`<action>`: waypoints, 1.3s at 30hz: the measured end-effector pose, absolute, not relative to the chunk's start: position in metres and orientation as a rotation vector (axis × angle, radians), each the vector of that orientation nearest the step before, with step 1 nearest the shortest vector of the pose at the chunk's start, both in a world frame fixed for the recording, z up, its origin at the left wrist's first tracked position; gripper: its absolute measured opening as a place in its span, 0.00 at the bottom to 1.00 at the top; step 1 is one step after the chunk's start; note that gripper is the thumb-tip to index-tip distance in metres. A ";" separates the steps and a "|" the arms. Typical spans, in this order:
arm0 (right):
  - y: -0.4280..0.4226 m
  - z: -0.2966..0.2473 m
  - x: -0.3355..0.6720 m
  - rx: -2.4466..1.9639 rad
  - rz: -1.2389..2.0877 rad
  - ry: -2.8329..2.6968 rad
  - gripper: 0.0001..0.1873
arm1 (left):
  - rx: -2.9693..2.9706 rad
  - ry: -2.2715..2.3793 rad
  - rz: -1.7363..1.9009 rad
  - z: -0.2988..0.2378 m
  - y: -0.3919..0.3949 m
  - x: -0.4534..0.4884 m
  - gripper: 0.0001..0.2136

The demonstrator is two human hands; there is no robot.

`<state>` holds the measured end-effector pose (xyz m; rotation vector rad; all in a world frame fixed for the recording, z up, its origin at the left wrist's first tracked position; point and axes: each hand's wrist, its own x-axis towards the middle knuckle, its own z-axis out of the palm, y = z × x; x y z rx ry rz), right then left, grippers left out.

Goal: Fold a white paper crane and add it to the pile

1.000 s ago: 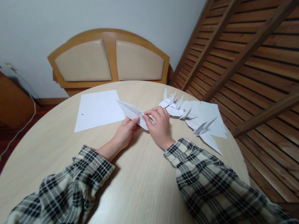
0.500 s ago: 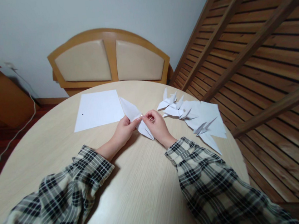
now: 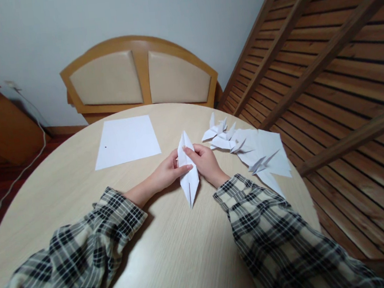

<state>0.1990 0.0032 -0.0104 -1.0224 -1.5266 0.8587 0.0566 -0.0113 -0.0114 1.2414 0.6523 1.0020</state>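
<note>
Between both hands is a folded white paper (image 3: 190, 188), a long narrow diamond with a slit running up from its near point. My left hand (image 3: 167, 172) grips its left edge, thumb lying across the front. From the other side my right hand (image 3: 208, 163) pinches the paper, its thumb on the upper half. The fingers behind the paper are hidden. To the right, several folded paper cranes (image 3: 222, 141) stand in a row, some on or beside flat white paper (image 3: 272, 151).
A white sheet (image 3: 127, 142) with a small dark dot lies at the far left of the round wooden table (image 3: 170, 257). Behind the table stands a padded headboard (image 3: 108, 82). Slatted wood (image 3: 337, 76) rises on the right. A white cable (image 3: 18, 175) runs down at left.
The folded paper has turned from slanted to nearly upright in view and come slightly nearer, now appearing narrower. The left thumb now lies across its front; the right thumb has moved to its upper half.
</note>
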 end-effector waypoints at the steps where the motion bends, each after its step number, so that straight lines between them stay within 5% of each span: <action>1: 0.003 -0.010 0.200 -1.038 0.837 -1.515 0.20 | 1.243 0.657 0.991 -0.010 -0.011 0.056 0.22; 5: 0.006 -0.007 0.203 -1.082 0.725 -1.455 0.21 | 1.284 0.740 0.960 -0.008 -0.011 0.054 0.10; 15: 0.011 -0.012 0.209 -1.049 0.790 -1.331 0.26 | 1.476 0.917 0.970 0.001 -0.015 0.051 0.15; 27: 0.003 -0.006 0.206 -0.866 1.479 -1.196 0.18 | 1.497 0.938 0.888 0.004 -0.018 0.048 0.15; 39: 0.002 -0.007 0.203 -0.865 1.441 -1.233 0.14 | 1.540 0.968 0.911 0.003 -0.015 0.049 0.16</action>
